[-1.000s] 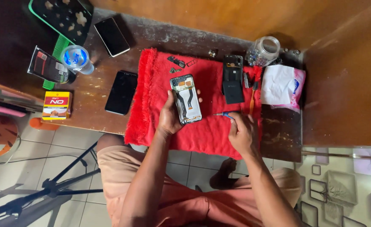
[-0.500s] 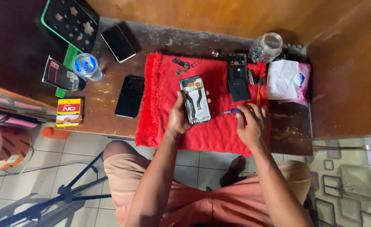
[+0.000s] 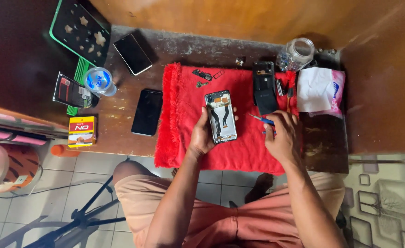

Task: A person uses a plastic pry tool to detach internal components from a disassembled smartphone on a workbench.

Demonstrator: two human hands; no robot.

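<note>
My left hand (image 3: 203, 135) grips an opened phone frame (image 3: 221, 115), its inside facing up with a dark flex cable down the middle. It lies over a red fringed cloth (image 3: 179, 119) on the wooden table. To its right my right hand (image 3: 283, 135) holds a small blue-handled screwdriver (image 3: 261, 119), whose tip points left toward the phone without touching it. A black phone back part (image 3: 264, 87) lies on the cloth just above my right hand. Small loose parts (image 3: 203, 76) sit near the cloth's top edge.
Two dark phones (image 3: 147, 111) (image 3: 132, 53) lie left of the cloth. A clear jar (image 3: 296, 53), a pink tissue pack (image 3: 322, 89), a taped cup (image 3: 99, 81), a yellow box (image 3: 81, 131) and a green-rimmed tray (image 3: 78, 30) stand around. A tripod (image 3: 74, 216) is below on the tiled floor.
The view has drifted slightly. My right hand has shifted a little on the screwdriver, and my left hand still holds the phone frame in the same place.
</note>
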